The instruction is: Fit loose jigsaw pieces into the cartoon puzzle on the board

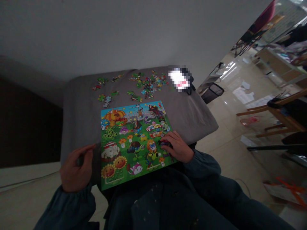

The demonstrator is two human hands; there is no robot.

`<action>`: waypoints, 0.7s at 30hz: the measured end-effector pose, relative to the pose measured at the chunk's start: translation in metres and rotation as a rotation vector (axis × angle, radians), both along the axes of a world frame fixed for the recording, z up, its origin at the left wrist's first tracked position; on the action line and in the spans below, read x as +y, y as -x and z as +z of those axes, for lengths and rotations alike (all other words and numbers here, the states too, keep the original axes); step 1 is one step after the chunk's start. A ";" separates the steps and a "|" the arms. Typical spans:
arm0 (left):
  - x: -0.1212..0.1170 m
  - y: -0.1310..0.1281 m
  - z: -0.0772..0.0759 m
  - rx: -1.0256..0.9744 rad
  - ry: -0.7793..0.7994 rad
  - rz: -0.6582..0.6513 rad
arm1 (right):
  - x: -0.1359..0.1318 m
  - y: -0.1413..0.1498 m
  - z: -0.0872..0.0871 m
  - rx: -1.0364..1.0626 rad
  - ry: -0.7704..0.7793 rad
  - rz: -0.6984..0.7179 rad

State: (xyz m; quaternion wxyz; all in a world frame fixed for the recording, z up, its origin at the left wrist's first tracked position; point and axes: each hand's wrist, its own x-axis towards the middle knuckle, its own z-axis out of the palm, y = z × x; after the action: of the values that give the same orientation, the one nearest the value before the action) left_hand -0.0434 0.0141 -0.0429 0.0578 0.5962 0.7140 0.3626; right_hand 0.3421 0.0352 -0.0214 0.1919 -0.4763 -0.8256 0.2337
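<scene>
A jigsaw puzzle board [136, 156] printed with bright cartoon plants and zombies lies flat before me, its near edge close to my lap. My right hand [178, 147] rests over the board's right side, fingers bent and touching the picture, with a gap between thumb and forefinger. No loose piece can be made out in it. Off the board's left edge, my left hand [78, 167] is held with its fingers stretched towards the board and the thumb apart, holding nothing. Loose jigsaw pieces [150, 84] are scattered behind the board, with a smaller cluster [107, 101] at its far left corner.
The grey cloth-covered surface [192, 118] meets a pale wall [120, 35] at the back. A bright, pixelated object [179, 79] sits at its far right corner. Rightward on the tiled floor are a wooden chair [275, 111], papers [243, 94] and a box with orange ribbon [286, 191].
</scene>
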 end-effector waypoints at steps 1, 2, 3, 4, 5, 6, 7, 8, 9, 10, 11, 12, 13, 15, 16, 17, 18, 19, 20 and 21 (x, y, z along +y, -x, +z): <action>0.000 0.000 0.000 -0.004 -0.003 0.001 | 0.000 0.000 0.000 -0.001 -0.003 -0.003; 0.000 0.000 0.000 -0.008 -0.005 0.000 | 0.000 0.000 0.000 -0.002 -0.005 -0.004; 0.000 0.000 0.000 -0.012 -0.006 -0.004 | 0.000 0.000 0.001 -0.004 -0.005 -0.001; 0.000 -0.001 0.000 -0.014 -0.004 -0.008 | 0.000 0.000 0.002 -0.006 -0.007 0.002; 0.000 -0.001 0.000 -0.014 0.000 -0.009 | -0.001 0.000 0.003 -0.011 -0.014 0.005; 0.000 -0.001 0.001 -0.012 0.004 -0.010 | -0.002 0.001 0.004 -0.020 -0.028 0.008; 0.000 -0.001 0.001 -0.012 0.006 -0.011 | -0.003 0.001 0.004 -0.033 -0.048 0.010; 0.000 -0.001 0.001 -0.011 0.006 -0.013 | -0.005 0.002 0.005 -0.050 -0.074 0.012; 0.001 0.000 0.001 -0.011 0.004 -0.011 | -0.007 0.003 0.005 -0.070 -0.102 0.017; 0.001 0.000 0.001 -0.010 0.002 -0.010 | -0.008 0.004 0.005 -0.092 -0.126 0.024; 0.001 0.000 0.001 -0.011 0.000 -0.011 | -0.010 0.005 0.005 -0.115 -0.145 0.032; 0.001 0.000 0.002 -0.012 -0.002 -0.015 | -0.011 0.006 0.005 -0.137 -0.158 0.038; 0.001 -0.001 0.002 -0.012 -0.005 -0.019 | -0.012 0.007 0.005 -0.156 -0.166 0.042; 0.001 -0.001 0.002 -0.013 -0.011 -0.025 | -0.013 0.007 0.005 -0.185 -0.179 0.039; 0.001 -0.001 0.003 -0.011 -0.012 -0.023 | -0.012 0.007 0.005 -0.192 -0.185 0.034; 0.000 -0.002 0.003 -0.007 -0.010 -0.018 | -0.012 0.006 0.005 -0.194 -0.191 0.032; 0.000 -0.002 0.004 -0.004 -0.006 -0.013 | -0.012 0.005 0.005 -0.191 -0.196 0.032; 0.000 -0.002 0.004 -0.001 -0.003 -0.007 | -0.011 0.005 0.005 -0.184 -0.200 0.033; 0.000 -0.003 0.005 0.000 0.001 -0.004 | -0.011 0.004 0.004 -0.178 -0.201 0.033; 0.000 -0.003 0.005 -0.001 0.002 -0.003 | -0.010 0.004 0.004 -0.172 -0.201 0.033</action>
State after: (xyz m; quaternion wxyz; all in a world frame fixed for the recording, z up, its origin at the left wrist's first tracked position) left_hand -0.0407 0.0142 -0.0383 0.0595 0.5969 0.7134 0.3622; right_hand 0.3385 0.0250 -0.0174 0.1632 -0.4592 -0.8661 0.1110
